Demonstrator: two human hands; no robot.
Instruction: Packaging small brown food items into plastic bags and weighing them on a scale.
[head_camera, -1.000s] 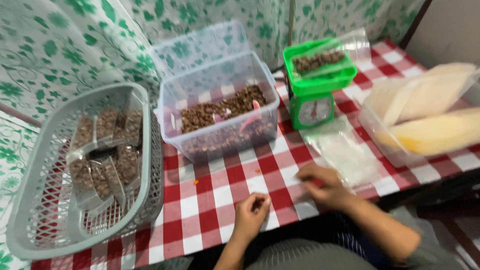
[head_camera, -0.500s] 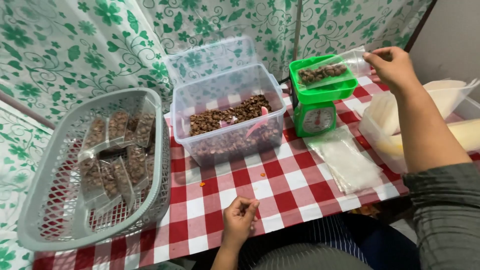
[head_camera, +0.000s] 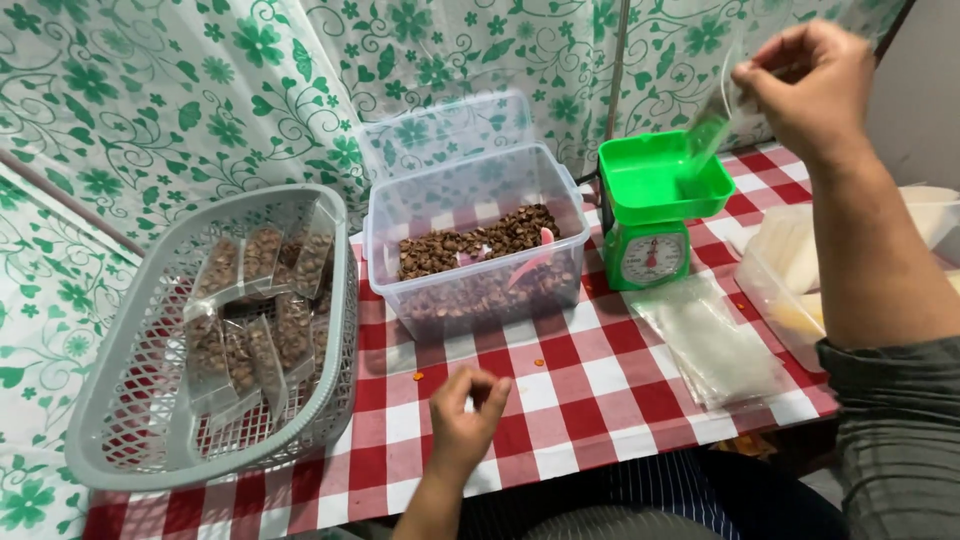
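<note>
My right hand (head_camera: 810, 85) is raised at the upper right, pinching a small clear plastic bag (head_camera: 712, 125) that hangs blurred over the green kitchen scale (head_camera: 660, 200). The scale's tray is bare. My left hand (head_camera: 465, 415) hovers low over the red-checked tablecloth (head_camera: 590, 385), fingers curled together with nothing visible in them. Just beyond it stands a clear plastic tub (head_camera: 470, 250) half full of brown pieces, with a pink scoop (head_camera: 535, 262) lying in them.
A grey mesh basket (head_camera: 130, 400) at the left holds several filled, sealed bags (head_camera: 255, 320). A stack of empty clear bags (head_camera: 710, 345) lies in front of the scale. A clear container (head_camera: 780, 260) sits at the right edge. The tub's lid (head_camera: 445, 130) leans against the floral backdrop.
My right hand went from the table's front edge to the scale, then lifted the bag off its tray, which now is bare. The left hand stayed low and curled its fingers.
</note>
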